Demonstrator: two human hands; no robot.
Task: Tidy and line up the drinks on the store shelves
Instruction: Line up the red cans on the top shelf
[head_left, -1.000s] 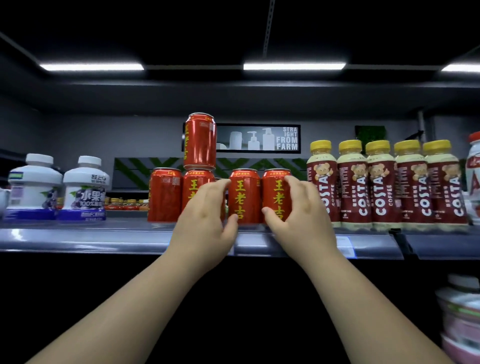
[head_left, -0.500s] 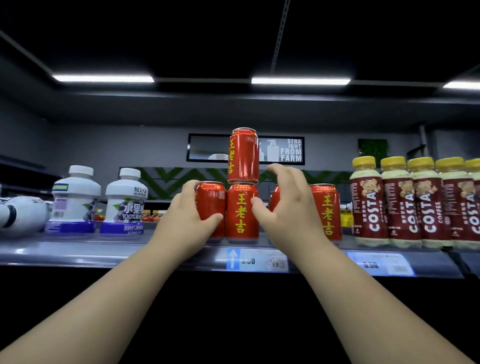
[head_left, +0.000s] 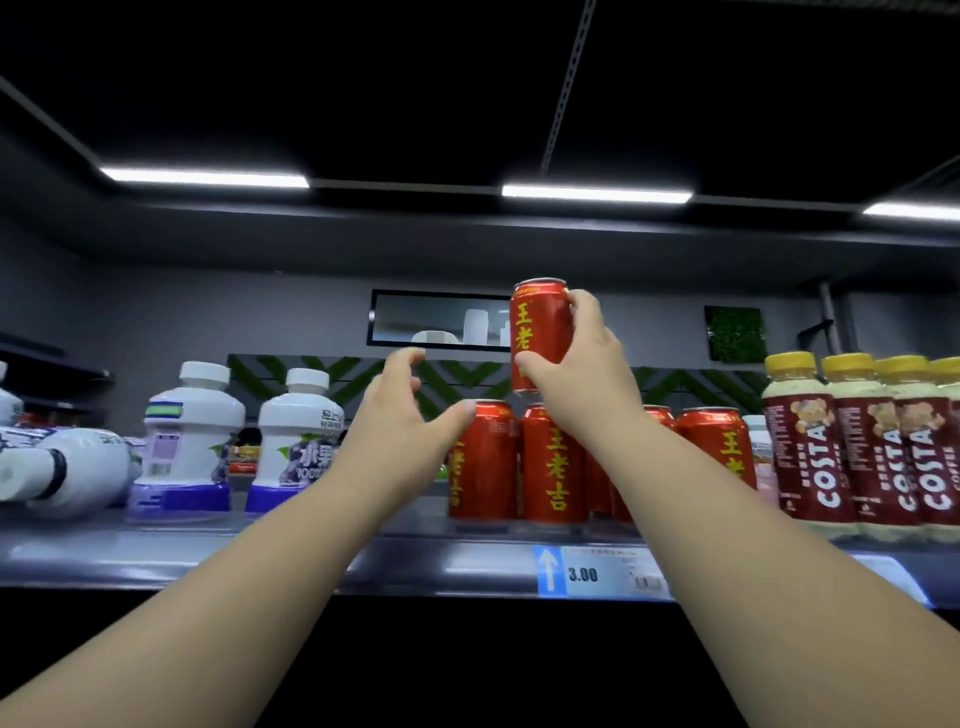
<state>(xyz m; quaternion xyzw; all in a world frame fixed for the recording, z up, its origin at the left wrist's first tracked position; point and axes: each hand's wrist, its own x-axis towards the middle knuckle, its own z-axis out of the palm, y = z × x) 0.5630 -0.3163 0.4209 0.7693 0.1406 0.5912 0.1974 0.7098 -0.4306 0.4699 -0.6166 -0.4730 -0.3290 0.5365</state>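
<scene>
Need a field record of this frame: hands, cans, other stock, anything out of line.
right hand: grips top can, above the can row
left hand: open, holds nothing, in front of the row's left end
can row: red, upright on shelf
top can contact: cannot tell if it touches the row
white bottles: two upright
fallen bottle: on its side, far left
Costa bottles: upright, right of the cans
price tag: 3.00, on shelf edge

a single head-worn camera looks forward and slightly up, close to the front of the shelf (head_left: 156, 558).
</scene>
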